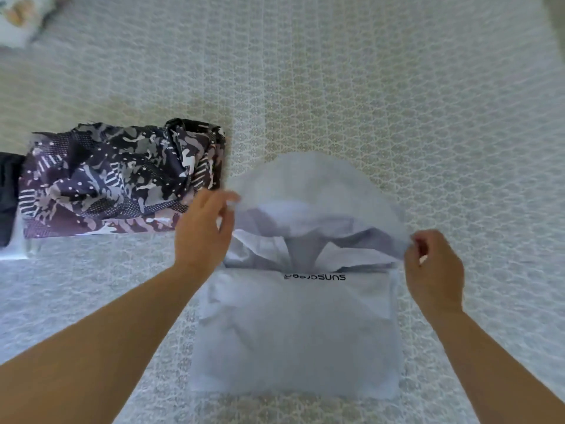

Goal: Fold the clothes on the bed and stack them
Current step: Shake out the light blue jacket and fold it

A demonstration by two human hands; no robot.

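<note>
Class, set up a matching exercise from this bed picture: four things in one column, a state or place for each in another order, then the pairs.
Things
1. white hooded top
2. patterned garment
3. left hand
4. dark garment

States or places
A. cut off by the picture's left edge
B. pinches the hood's left edge
C. bears black upside-down lettering
D. lies folded left of the white top

Pairs: 1-C, 2-D, 3-B, 4-A

The right hand pinches the hood's other edge.
</note>
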